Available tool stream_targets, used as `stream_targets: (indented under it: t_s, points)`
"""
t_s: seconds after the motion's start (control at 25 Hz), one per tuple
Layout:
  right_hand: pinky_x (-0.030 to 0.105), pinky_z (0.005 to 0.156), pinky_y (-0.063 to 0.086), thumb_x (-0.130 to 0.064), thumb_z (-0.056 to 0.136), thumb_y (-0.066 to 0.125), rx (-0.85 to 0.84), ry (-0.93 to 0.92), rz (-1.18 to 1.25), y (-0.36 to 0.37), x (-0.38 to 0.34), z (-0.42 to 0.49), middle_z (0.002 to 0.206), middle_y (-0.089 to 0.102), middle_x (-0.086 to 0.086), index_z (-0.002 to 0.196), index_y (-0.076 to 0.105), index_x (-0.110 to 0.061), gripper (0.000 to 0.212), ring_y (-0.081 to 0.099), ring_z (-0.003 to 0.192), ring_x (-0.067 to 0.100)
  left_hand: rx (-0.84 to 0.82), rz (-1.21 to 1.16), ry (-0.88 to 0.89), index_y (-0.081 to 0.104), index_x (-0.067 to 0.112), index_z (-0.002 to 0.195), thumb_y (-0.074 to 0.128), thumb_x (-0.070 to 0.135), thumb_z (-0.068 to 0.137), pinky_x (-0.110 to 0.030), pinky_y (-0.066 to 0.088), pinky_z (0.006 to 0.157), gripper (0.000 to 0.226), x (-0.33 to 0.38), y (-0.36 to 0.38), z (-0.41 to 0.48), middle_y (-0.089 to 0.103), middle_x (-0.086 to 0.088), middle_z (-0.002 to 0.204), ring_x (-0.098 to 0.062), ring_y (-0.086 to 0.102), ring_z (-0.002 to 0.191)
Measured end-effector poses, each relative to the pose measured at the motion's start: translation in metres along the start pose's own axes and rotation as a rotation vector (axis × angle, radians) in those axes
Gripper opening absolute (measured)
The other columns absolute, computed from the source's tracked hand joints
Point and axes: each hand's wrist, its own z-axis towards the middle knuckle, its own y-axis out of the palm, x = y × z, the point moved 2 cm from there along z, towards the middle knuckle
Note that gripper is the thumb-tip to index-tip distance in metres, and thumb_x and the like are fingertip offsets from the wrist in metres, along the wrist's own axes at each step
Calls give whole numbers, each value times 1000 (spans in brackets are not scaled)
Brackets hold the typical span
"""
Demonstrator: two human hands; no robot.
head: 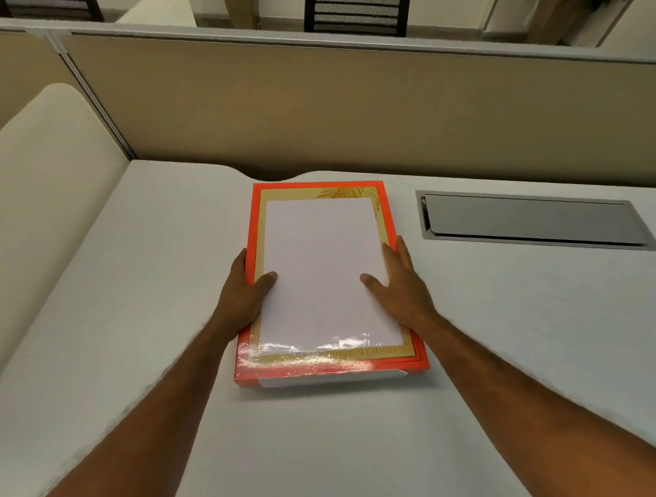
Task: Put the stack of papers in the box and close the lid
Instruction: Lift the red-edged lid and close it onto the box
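A flat orange box (253, 221) lies in the middle of the desk, with a beige and gold face inside its orange rim. The white stack of papers (325, 271) lies flat on that face. I cannot tell whether the face is a closed lid or the inside of the box. My left hand (242, 297) clasps the box's left side, its thumb pressed on the papers' left edge. My right hand (402, 286) rests flat on the papers' right edge, fingers along the rim and thumb on the sheet. Shiny tape (294, 360) and a white label cover the box's near side.
The box sits on a pale grey desk (504, 333). A grey cable hatch (533, 220) is set into the desk at the back right. A tan partition wall (364, 109) closes off the far edge. A cream cushioned seat (36, 195) stands on the left.
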Motion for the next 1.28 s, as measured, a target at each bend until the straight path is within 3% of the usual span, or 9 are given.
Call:
stream_targets:
  t_s: [0.16, 0.28, 0.44, 0.64, 0.76, 0.88, 1.04, 1.28]
  points:
    - [42, 111, 35, -52, 90, 55, 16, 11, -3, 3, 1, -11, 165, -1, -4, 153, 18, -21, 79, 27, 146, 26, 49, 63, 24, 29, 21, 149, 59, 37, 93, -53, 49, 100, 66, -6, 5, -5, 47, -6, 146, -32, 54, 125]
    - [44, 120, 22, -57, 90, 51, 25, -38, -105, 5, 0, -16, 165, 1, 2, 153, 21, -19, 78, 12, 151, 25, 84, 208, 48, 14, 22, 154, 60, 45, 90, -50, 39, 110, 82, -14, 8, -8, 29, -4, 159, -32, 39, 139]
    - [45, 123, 11, -65, 91, 36, 58, -92, -292, 10, -2, -20, 165, 1, 6, 154, 17, -20, 79, -1, 152, 24, 86, 377, 160, 11, 23, 154, 55, 57, 87, -48, 33, 114, 87, -15, 11, -6, 19, 0, 163, -27, 30, 145]
    - [42, 123, 15, -68, 90, 28, 110, -108, -365, 17, -1, -21, 165, 1, 6, 155, 14, -18, 82, -4, 152, 24, 93, 512, 179, 6, 23, 155, 49, 61, 89, -47, 33, 113, 88, -17, 14, -4, 10, 0, 165, -27, 25, 147]
    - [44, 123, 12, -66, 91, 26, 86, -105, -398, 17, -1, -19, 165, -1, 7, 155, 12, -17, 82, -5, 152, 26, 84, 548, 174, 5, 21, 156, 49, 60, 89, -49, 34, 114, 89, -15, 15, -5, 8, -2, 165, -28, 24, 148]
    - [49, 123, 4, -68, 91, 26, 35, -95, -427, 13, 0, -14, 165, -2, 7, 154, 11, -20, 81, -4, 152, 27, 97, 728, 252, 10, 16, 155, 47, 63, 89, -50, 27, 117, 89, -5, 10, 3, 5, -4, 165, -29, 17, 150]
    - [47, 123, 5, -64, 93, 32, 0, -142, -415, -3, -9, 20, 164, 7, 8, 153, 17, -17, 78, 2, 152, 25, 20, 918, 302, 14, 15, 155, 39, 64, 90, -49, 13, 122, 84, 21, 13, 36, 6, -5, 165, -27, 7, 152]
    - [44, 122, 9, -59, 94, 38, -99, -125, -389, -9, -12, 43, 165, 3, 7, 154, 12, -14, 79, 2, 152, 24, -28, 963, 279, 14, 18, 155, 33, 64, 92, -50, 12, 122, 80, 17, 17, 44, 4, -4, 165, -26, 5, 152]
